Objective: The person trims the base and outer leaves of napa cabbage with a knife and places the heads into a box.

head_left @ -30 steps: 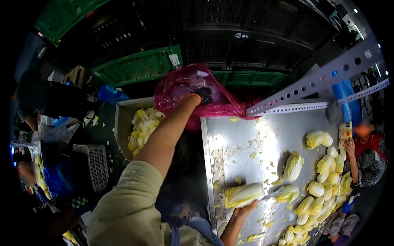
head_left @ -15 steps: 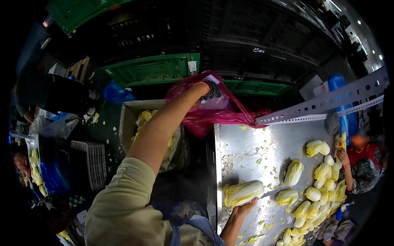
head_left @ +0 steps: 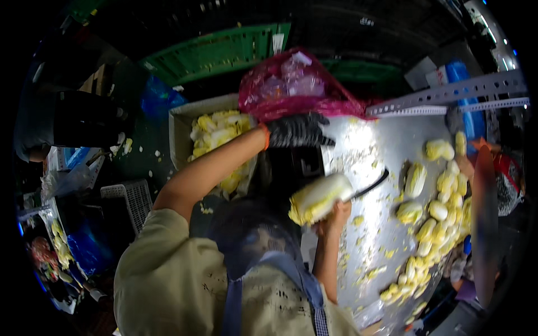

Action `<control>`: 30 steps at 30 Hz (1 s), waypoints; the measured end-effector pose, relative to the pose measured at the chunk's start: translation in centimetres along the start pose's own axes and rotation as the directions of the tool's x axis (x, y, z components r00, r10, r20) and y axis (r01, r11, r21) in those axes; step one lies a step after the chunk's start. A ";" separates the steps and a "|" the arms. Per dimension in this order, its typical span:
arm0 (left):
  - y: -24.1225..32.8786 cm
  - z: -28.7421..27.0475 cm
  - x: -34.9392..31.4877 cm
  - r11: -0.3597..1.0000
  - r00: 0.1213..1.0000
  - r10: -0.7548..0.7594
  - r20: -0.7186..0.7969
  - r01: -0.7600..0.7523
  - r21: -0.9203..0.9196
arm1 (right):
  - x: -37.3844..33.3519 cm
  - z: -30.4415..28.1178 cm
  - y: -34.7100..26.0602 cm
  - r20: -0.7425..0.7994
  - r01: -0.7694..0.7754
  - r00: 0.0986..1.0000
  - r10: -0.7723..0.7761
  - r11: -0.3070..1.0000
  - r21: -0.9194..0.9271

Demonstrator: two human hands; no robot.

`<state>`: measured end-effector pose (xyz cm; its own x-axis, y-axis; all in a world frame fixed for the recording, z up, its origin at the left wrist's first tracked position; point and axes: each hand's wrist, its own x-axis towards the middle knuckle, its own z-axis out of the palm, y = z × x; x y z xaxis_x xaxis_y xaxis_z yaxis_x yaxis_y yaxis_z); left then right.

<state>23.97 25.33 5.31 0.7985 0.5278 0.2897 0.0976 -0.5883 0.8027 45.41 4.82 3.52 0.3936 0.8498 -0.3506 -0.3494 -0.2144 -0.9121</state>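
Observation:
My left hand, in a dark striped glove with an orange cuff, is open. Its fingers stretch toward the left edge of the metal table, and nothing shows in it. By that same edge, my bare right hand grips a napa cabbage, white at one end and yellow-leaved at the other. A dark, slightly curved blade-like strip sticks out beside the right hand; I cannot tell how it is held. Just beyond my left hand lies an open magenta plastic bag with clear plastic bags inside.
A bin of yellow leaves stands left of the table. Several cabbages are heaped on the table's right side. A perforated metal bar crosses its far side. Crates stack beyond. A co-worker is at the far right.
My left hand has come out of the magenta bag toward me. The cabbage has been lifted off the table and moved left in my right hand. The whole view has shifted.

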 end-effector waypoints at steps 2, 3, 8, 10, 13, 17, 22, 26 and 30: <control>6.4 3.0 -2.8 0.568 0.909 -0.397 0.128 0.352 -0.744 | -1.0 3.6 -0.1 0.004 -0.001 1.000 0.001 0.999 -0.043; 8.3 2.9 -4.4 0.743 0.841 -0.532 0.100 0.521 -0.419 | -1.5 4.6 0.1 0.049 -0.023 0.998 0.033 0.979 -0.204; 8.7 5.5 -13.3 0.623 0.656 -0.686 -0.315 0.305 -0.721 | -4.1 12.7 1.4 0.428 0.083 0.904 -0.002 0.981 -0.172; 9.4 5.0 -15.9 0.419 0.613 -0.723 -0.319 0.023 -0.908 | -5.3 15.1 1.3 0.541 0.095 0.839 0.055 0.965 -0.246; 8.1 4.1 -21.4 0.492 0.637 -0.710 -0.299 0.146 -0.858 | -5.9 17.7 2.9 0.686 0.165 0.724 0.069 0.948 -0.270; 10.3 3.0 -25.9 0.674 0.359 -0.733 -0.578 0.498 -0.546 | -5.5 20.0 2.6 0.834 0.609 0.533 0.140 0.621 -0.493; 10.9 1.8 -29.2 0.584 0.326 -0.716 -0.617 0.764 -0.275 | -7.4 22.2 3.3 0.931 0.823 0.339 0.135 0.436 -0.363; 9.8 2.4 -31.7 0.585 0.351 -0.679 -0.645 0.790 -0.187 | -8.1 23.2 5.1 0.955 0.898 0.275 0.108 0.325 -0.296; 10.4 2.0 -32.8 0.553 0.307 -0.716 -0.627 0.797 -0.241 | -8.6 23.9 6.5 0.958 0.916 0.259 0.122 0.284 -0.283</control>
<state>-0.03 0.70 3.09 -0.1971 0.9674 -0.1590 0.5475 0.2431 0.8007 19.43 7.60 5.70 -0.7555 0.6551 0.0020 0.5022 0.5812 -0.6403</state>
